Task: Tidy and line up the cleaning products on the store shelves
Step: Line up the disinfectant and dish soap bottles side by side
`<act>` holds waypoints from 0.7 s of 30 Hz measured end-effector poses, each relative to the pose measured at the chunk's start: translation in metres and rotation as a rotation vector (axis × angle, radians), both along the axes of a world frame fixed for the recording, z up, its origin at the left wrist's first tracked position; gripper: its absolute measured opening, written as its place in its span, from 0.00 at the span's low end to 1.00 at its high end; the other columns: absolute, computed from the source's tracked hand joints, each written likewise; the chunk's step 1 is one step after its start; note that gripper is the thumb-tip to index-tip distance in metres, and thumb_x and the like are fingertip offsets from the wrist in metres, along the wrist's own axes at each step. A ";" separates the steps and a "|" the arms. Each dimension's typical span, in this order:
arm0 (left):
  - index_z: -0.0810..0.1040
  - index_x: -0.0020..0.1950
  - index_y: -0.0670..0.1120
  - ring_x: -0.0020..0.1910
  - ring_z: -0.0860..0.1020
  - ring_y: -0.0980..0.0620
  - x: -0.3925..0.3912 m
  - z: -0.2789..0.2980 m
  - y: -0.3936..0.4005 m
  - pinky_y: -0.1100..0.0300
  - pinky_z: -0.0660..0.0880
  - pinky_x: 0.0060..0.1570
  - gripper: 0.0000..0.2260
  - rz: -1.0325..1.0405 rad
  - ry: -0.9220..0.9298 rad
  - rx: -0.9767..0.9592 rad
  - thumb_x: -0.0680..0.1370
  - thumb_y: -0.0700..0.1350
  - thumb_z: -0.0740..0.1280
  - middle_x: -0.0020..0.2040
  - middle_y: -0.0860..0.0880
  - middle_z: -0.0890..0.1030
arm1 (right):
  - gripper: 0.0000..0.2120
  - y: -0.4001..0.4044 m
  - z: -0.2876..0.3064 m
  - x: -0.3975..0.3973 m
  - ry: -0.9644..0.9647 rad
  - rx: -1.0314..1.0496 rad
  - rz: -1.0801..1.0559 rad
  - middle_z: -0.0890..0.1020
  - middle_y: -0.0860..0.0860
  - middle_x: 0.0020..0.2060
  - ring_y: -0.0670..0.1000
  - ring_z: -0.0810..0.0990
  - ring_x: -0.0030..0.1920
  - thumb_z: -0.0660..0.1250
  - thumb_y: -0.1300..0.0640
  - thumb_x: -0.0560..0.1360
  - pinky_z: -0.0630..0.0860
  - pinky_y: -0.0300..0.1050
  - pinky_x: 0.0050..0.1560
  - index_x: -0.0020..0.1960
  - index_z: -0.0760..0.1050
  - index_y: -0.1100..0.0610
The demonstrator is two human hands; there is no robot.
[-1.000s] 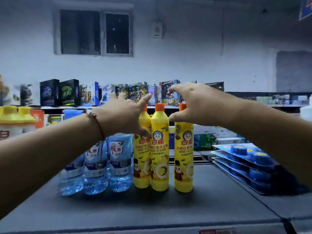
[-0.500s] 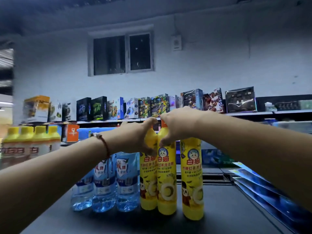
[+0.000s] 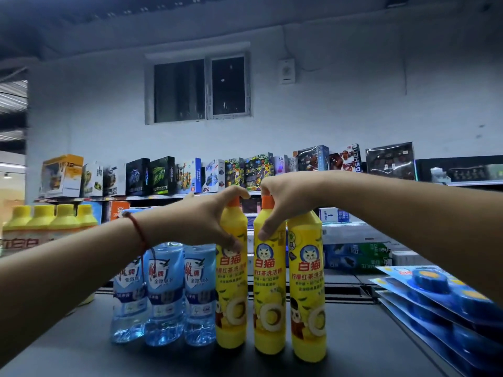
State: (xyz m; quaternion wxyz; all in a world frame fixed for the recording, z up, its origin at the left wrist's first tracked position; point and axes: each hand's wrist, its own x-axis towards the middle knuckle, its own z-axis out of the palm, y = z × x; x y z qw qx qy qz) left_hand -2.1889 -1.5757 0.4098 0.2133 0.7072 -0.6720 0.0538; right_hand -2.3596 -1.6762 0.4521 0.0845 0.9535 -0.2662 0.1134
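Three yellow dish-soap bottles with orange caps stand upright in a row on the dark shelf top [image 3: 353,344]. My left hand [image 3: 209,216] grips the neck and shoulder of the left yellow bottle [image 3: 231,292]. My right hand [image 3: 283,202] grips the top of the middle yellow bottle [image 3: 269,295], thumb on its front. The right yellow bottle [image 3: 307,289] stands free, close beside the middle one. Three clear blue bottles [image 3: 160,292] stand in a row just left of the yellow ones.
A fanned stack of blue blister packs [image 3: 441,303] lies at the right. Yellow-capped jugs [image 3: 46,224] stand at the far left. Boxed toys [image 3: 190,175] line a higher shelf behind. Blue and green cartons [image 3: 356,254] sit behind the bottles.
Both hands came down from above the caps and closed on the left and middle yellow bottles. The camera tilted up and moved nearer.
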 end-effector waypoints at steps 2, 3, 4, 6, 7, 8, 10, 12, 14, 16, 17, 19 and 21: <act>0.61 0.74 0.61 0.51 0.83 0.50 0.003 0.005 0.002 0.49 0.81 0.56 0.43 -0.021 0.037 0.000 0.66 0.48 0.81 0.57 0.55 0.77 | 0.35 -0.002 0.000 -0.001 -0.009 -0.005 -0.004 0.76 0.48 0.49 0.49 0.76 0.48 0.77 0.39 0.67 0.74 0.41 0.42 0.65 0.68 0.55; 0.62 0.74 0.60 0.53 0.82 0.50 0.004 0.006 0.002 0.51 0.80 0.57 0.42 -0.029 0.027 0.005 0.66 0.48 0.81 0.57 0.56 0.76 | 0.34 -0.003 0.000 -0.001 -0.010 0.001 -0.008 0.76 0.48 0.48 0.48 0.76 0.46 0.77 0.39 0.67 0.74 0.40 0.41 0.64 0.69 0.55; 0.62 0.74 0.59 0.54 0.81 0.52 0.004 0.006 0.002 0.54 0.80 0.57 0.42 -0.034 0.011 0.011 0.66 0.48 0.81 0.57 0.57 0.76 | 0.33 -0.004 0.001 -0.002 -0.011 0.010 -0.008 0.77 0.48 0.47 0.47 0.76 0.45 0.77 0.39 0.67 0.74 0.40 0.41 0.63 0.69 0.55; 0.63 0.74 0.58 0.54 0.80 0.53 0.002 0.002 0.004 0.59 0.79 0.54 0.41 -0.037 -0.020 0.011 0.67 0.49 0.81 0.57 0.58 0.76 | 0.32 -0.004 -0.001 -0.002 -0.023 0.006 -0.002 0.77 0.48 0.47 0.46 0.76 0.44 0.77 0.39 0.67 0.75 0.40 0.41 0.61 0.69 0.54; 0.62 0.75 0.58 0.55 0.79 0.54 0.000 0.005 0.001 0.61 0.78 0.53 0.42 -0.047 -0.033 0.000 0.67 0.49 0.81 0.57 0.58 0.76 | 0.31 -0.003 0.002 -0.004 -0.025 -0.005 -0.007 0.77 0.48 0.47 0.46 0.76 0.44 0.77 0.39 0.67 0.75 0.40 0.41 0.60 0.69 0.53; 0.62 0.75 0.58 0.55 0.79 0.54 0.006 0.000 0.002 0.61 0.77 0.54 0.43 -0.039 -0.011 0.009 0.66 0.49 0.81 0.57 0.58 0.76 | 0.30 -0.003 -0.002 0.003 -0.014 0.008 -0.002 0.77 0.48 0.47 0.46 0.76 0.44 0.77 0.39 0.67 0.74 0.41 0.40 0.59 0.68 0.53; 0.62 0.75 0.58 0.54 0.80 0.54 0.005 0.001 0.002 0.58 0.78 0.55 0.43 -0.047 -0.018 0.007 0.65 0.50 0.82 0.57 0.57 0.78 | 0.30 -0.001 -0.002 0.004 -0.019 0.002 0.003 0.76 0.47 0.46 0.47 0.76 0.43 0.77 0.39 0.67 0.75 0.42 0.41 0.58 0.68 0.52; 0.64 0.74 0.58 0.51 0.82 0.54 0.004 0.003 0.003 0.58 0.80 0.54 0.42 -0.053 -0.028 -0.002 0.65 0.49 0.82 0.56 0.56 0.79 | 0.31 -0.001 -0.001 0.004 -0.023 0.001 -0.009 0.78 0.48 0.47 0.49 0.78 0.45 0.77 0.38 0.66 0.79 0.46 0.46 0.58 0.69 0.52; 0.64 0.73 0.57 0.52 0.82 0.54 0.005 0.004 0.003 0.60 0.79 0.54 0.41 -0.052 -0.026 0.000 0.65 0.49 0.82 0.56 0.55 0.79 | 0.32 -0.002 -0.001 0.006 -0.023 0.010 -0.009 0.78 0.48 0.47 0.49 0.78 0.46 0.77 0.37 0.66 0.80 0.49 0.50 0.59 0.69 0.52; 0.63 0.74 0.58 0.54 0.81 0.53 0.005 0.005 0.003 0.59 0.78 0.56 0.42 -0.041 -0.039 0.011 0.65 0.50 0.82 0.58 0.56 0.79 | 0.32 -0.001 -0.003 0.008 -0.029 -0.006 -0.010 0.77 0.47 0.45 0.48 0.77 0.44 0.77 0.36 0.66 0.79 0.47 0.48 0.58 0.69 0.52; 0.62 0.74 0.58 0.55 0.81 0.52 0.005 0.004 0.002 0.58 0.77 0.56 0.43 -0.028 -0.062 0.015 0.65 0.52 0.81 0.59 0.56 0.79 | 0.32 -0.001 -0.004 0.009 -0.032 -0.020 -0.012 0.77 0.47 0.44 0.47 0.77 0.44 0.76 0.36 0.65 0.78 0.47 0.47 0.58 0.69 0.52; 0.61 0.76 0.58 0.58 0.79 0.52 0.003 0.003 0.002 0.60 0.75 0.55 0.44 -0.003 -0.112 0.013 0.66 0.54 0.81 0.61 0.55 0.78 | 0.32 0.000 -0.005 0.010 -0.035 -0.032 -0.017 0.77 0.47 0.44 0.48 0.77 0.44 0.76 0.35 0.65 0.78 0.47 0.46 0.59 0.69 0.52; 0.59 0.77 0.58 0.61 0.77 0.51 0.003 0.004 0.001 0.61 0.71 0.54 0.45 0.022 -0.134 0.006 0.66 0.55 0.80 0.62 0.55 0.77 | 0.33 0.000 -0.006 0.010 -0.037 -0.033 -0.017 0.77 0.48 0.46 0.49 0.77 0.46 0.75 0.34 0.66 0.77 0.46 0.45 0.60 0.68 0.52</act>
